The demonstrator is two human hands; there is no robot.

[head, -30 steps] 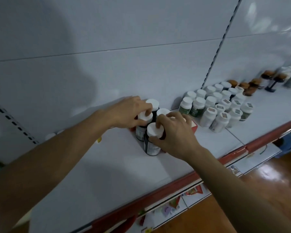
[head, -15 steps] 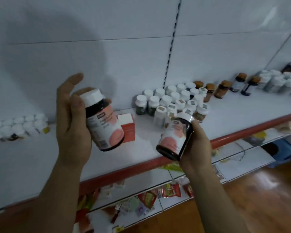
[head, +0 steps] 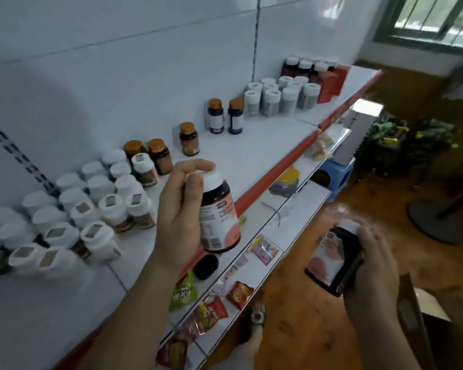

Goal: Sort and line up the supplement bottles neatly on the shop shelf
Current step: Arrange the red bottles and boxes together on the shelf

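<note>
My left hand point(head: 179, 209) grips a dark bottle with a white cap and pink label point(head: 217, 214), held upright above the front edge of the white shelf point(head: 251, 153). Off the shelf at the lower right, my right hand point(head: 372, 265) holds a second bottle of the same kind point(head: 332, 259), tilted and blurred. A cluster of white-capped bottles point(head: 91, 209) stands at the shelf's left. Brown-capped bottles point(head: 158, 153) and two blue-labelled ones point(head: 225, 116) stand further along. More white bottles point(head: 281, 96) and dark white-capped bottles point(head: 305, 68) stand at the far end.
Red boxes point(head: 330, 84) stand at the shelf's far end. The shelf has a red front edge point(head: 278, 166). A lower shelf point(head: 292, 222) carries snack packets point(head: 211, 311). A blue stool point(head: 337, 174), a stand base point(head: 433, 222) and a cardboard box point(head: 425, 316) are on the wooden floor.
Both hands lifted a dark pink-labelled bottle each from the shelf. The view has swung right along the shelf, and my right hand has dropped lower with its bottle.
</note>
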